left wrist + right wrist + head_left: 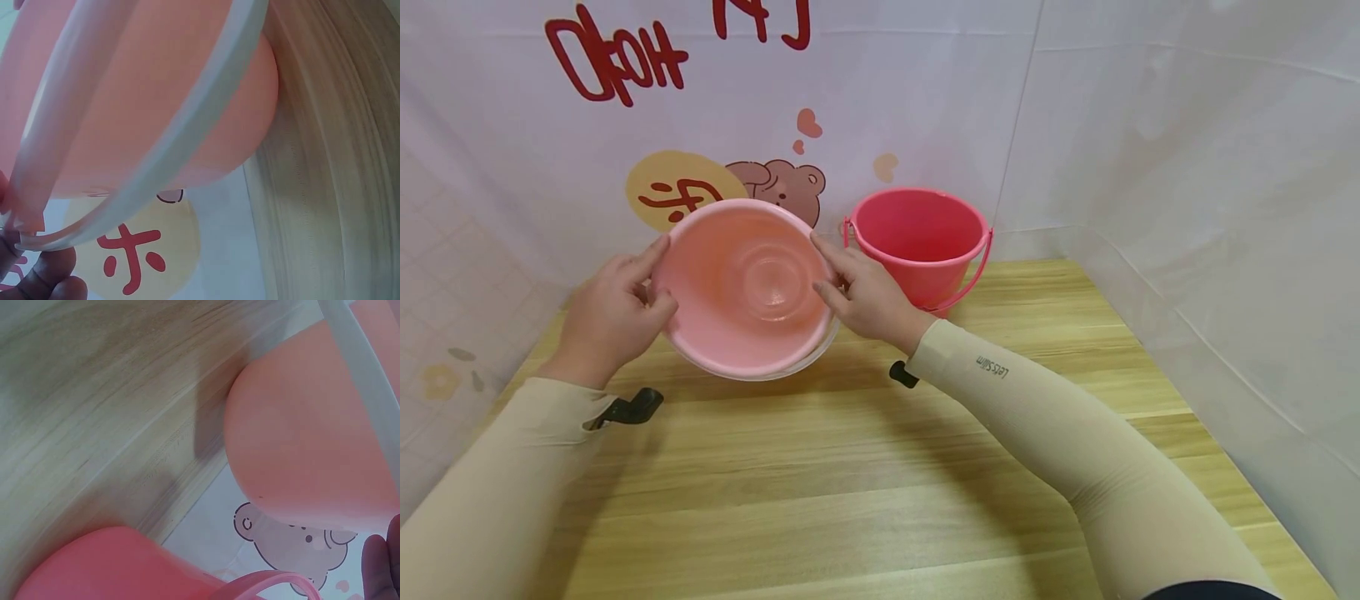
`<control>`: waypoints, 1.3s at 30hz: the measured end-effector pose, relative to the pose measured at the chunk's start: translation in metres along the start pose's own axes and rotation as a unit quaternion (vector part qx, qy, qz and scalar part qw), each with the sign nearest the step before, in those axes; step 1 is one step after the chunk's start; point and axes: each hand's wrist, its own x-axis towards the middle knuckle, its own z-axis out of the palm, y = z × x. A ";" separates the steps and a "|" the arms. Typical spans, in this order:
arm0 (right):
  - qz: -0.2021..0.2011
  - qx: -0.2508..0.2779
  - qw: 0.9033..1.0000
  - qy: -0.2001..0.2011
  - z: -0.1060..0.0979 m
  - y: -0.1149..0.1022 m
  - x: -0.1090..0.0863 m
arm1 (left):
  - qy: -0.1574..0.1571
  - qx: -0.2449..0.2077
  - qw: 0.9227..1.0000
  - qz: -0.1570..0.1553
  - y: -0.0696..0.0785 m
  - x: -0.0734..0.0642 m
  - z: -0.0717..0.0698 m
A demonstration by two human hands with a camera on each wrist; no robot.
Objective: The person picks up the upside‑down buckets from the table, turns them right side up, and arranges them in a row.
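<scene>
From my end I have the pale pink bucket (756, 287) over the far left part of the tabletop (790, 500), tipped so its mouth faces the head camera. The left hand (613, 312) pinches the rim on one side, thumb against the inside and fingers bent round the outside; the right hand (876, 296) grips the opposite side, thumb and fingers closed about the rim. The white handle (194, 125) crosses the outer wall below the rim. I can't tell whether the base touches the wood.

Just right of it, the darker pink bucket (928, 279) stands upright near the far edge, where the printed wall sheet (1075, 125) rises, so my room on that side is narrow. Past it, a stretch of wood runs to the right edge; the widest reaches towards the near edge.
</scene>
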 end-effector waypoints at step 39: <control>0.098 0.078 0.992 -0.026 -0.006 -0.006 0.007 | -0.031 -0.097 0.995 0.018 -0.007 -0.011 0.007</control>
